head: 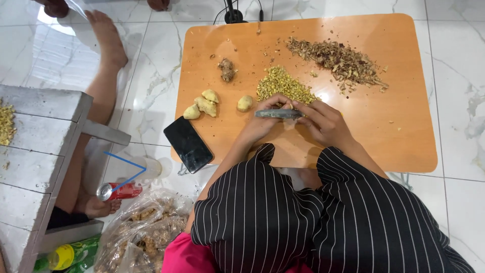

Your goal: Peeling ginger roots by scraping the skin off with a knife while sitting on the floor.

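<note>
Both hands, left hand (262, 121) and right hand (323, 121), grip a grey knife (278, 114) mid-frame on the orange table (404, 126), just below the chopped ginger pile (283, 86).

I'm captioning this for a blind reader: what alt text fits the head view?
Both hands, left hand and right hand, grip a dark knife over a low orange table beside a pile of chopped ginger. Peeled ginger pieces, brown peelings and a black phone also lie there.
</note>
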